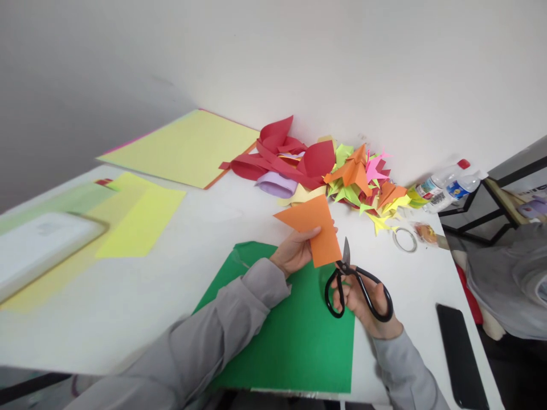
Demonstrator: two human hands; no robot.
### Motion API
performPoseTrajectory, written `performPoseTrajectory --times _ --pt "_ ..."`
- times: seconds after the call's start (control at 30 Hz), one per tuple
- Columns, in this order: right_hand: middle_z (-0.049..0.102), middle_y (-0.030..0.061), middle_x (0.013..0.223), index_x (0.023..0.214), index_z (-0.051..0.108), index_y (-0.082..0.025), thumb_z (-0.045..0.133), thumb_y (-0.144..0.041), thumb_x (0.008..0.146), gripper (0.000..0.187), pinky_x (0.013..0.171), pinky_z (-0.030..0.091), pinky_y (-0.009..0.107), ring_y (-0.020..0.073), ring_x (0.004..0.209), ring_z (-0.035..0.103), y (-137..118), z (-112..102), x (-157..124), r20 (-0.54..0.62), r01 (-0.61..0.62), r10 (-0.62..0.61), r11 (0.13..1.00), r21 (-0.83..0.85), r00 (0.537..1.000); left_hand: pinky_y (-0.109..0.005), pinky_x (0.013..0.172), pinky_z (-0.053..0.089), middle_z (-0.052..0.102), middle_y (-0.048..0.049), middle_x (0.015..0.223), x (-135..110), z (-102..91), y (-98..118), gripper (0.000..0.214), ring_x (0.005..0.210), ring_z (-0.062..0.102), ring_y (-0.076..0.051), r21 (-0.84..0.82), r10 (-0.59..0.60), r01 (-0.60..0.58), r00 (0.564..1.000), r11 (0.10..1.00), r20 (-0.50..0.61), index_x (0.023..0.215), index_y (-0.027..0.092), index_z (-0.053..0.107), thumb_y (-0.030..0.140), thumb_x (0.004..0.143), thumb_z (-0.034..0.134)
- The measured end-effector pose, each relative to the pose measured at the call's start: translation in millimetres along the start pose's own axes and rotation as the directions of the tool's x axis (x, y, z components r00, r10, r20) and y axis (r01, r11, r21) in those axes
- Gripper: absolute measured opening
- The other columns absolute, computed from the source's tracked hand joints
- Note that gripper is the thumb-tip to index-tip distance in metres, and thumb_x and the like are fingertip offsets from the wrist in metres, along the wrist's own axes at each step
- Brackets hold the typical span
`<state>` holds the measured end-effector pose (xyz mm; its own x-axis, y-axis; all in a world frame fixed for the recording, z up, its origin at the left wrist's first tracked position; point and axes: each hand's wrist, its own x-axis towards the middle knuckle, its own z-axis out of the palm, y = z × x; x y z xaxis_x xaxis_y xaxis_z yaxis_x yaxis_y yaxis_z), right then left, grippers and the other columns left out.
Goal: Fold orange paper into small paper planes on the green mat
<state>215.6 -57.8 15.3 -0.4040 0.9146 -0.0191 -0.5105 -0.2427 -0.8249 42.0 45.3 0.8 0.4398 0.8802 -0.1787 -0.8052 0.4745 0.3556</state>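
Note:
My left hand [296,250] pinches a folded piece of orange paper [314,225] between thumb and fingers, holding it above the table. A pair of black-handled scissors [345,267] is in my right hand [371,304], fingers and thumb through the loops. The blades are spread, pointing up beside the lower right edge of the orange paper; whether they touch it I cannot tell. Under both hands lies a green sheet [294,347] with a creased top left corner.
Behind the hands sit red paper loops [277,159] and a pile of folded paper shapes [354,176]. Pale yellow sheets [183,148], a yellow sheet [143,219] and a white device [47,245] lie left. Tape [404,240], bottles [444,185] and a black phone [461,356] are right.

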Motion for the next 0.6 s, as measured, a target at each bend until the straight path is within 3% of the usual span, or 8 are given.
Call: performPoseTrajectory --times 0.13,0.3,0.43,0.6 --pt "0.062 0.0125 0.100 0.119 0.058 -0.019 0.058 -0.066 0.076 0.064 0.059 0.045 0.030 0.0203 0.072 0.061 3 -1 0 -0.002 0.000 0.000 1.000 0.004 1.000 -0.035 0.083 0.057 0.071 -0.0061 0.099 -4 1.6 -7 0.031 0.088 0.070 -0.020 0.025 -0.057 0.057 0.998 0.998 0.002 0.104 0.014 0.062 0.004 0.076 0.064" --pt "0.062 0.0135 0.107 0.121 0.056 -0.020 0.063 -0.060 0.077 0.061 0.065 0.047 0.033 0.0223 0.080 0.063 1 0 -2 -0.023 -0.010 0.010 1.000 -0.011 1.000 -0.028 0.074 0.058 0.072 -0.0070 0.084 -6 3.1 -14 0.016 0.077 0.070 -0.018 0.133 -0.113 0.113 0.994 0.985 -0.006 0.083 0.010 0.065 0.005 0.070 0.072" --pt "0.066 0.0133 0.103 0.122 0.053 -0.019 0.068 -0.052 0.076 0.059 0.071 0.046 0.033 0.0213 0.083 0.063 -1 1 -2 -0.027 -0.101 0.100 0.995 -0.024 0.995 -0.027 0.071 0.058 0.072 -0.0067 0.082 -6 4.2 -15 0.018 0.076 0.070 -0.018 0.184 -0.093 0.094 0.996 0.978 -0.015 0.082 0.010 0.066 0.007 0.068 0.075" --pt "0.066 0.0151 0.105 0.121 0.052 -0.018 0.061 -0.066 0.075 0.066 0.070 0.047 0.034 0.0221 0.084 0.063 4 -3 -1 -0.057 -0.120 0.117 0.991 -0.058 0.991 -0.029 0.067 0.058 0.072 -0.0084 0.083 -7 3.4 -16 0.020 0.075 0.069 -0.020 0.260 -0.133 0.127 0.991 0.957 0.003 0.086 0.009 0.066 0.010 0.069 0.076"
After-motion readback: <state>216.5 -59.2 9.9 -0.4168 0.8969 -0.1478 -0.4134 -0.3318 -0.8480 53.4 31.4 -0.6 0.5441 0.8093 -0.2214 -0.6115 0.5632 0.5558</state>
